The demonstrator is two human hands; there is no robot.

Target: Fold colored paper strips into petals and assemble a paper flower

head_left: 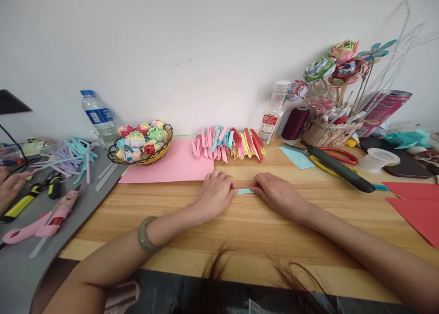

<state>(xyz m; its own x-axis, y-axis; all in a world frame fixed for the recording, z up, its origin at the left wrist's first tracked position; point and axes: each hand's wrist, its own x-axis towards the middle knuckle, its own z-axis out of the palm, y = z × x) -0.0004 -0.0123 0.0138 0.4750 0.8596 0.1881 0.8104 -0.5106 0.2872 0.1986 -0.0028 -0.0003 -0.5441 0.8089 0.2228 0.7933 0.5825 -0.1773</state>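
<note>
A narrow light-blue paper strip [244, 191] lies level just above or on the wooden table, stretched between my two hands. My left hand [216, 193] pinches its left end with thumb and fingers. At the other end my right hand [278, 195] is closed on the strip in the same way. Both ends are hidden under the fingertips. Behind my hands sits a row of folded paper pieces [228, 144] in pink, blue, red and yellow. The pink paper sheet [164, 173] reaches close to my left hand.
A basket of paper flowers [168, 147] stands on the pink sheet. To the right are a utility knife [339, 167], scissors [338, 155], a white spool [377, 159] and red paper [416, 213]. Leftward lie a pink glue gun [56, 213] and another person's hand [10, 183].
</note>
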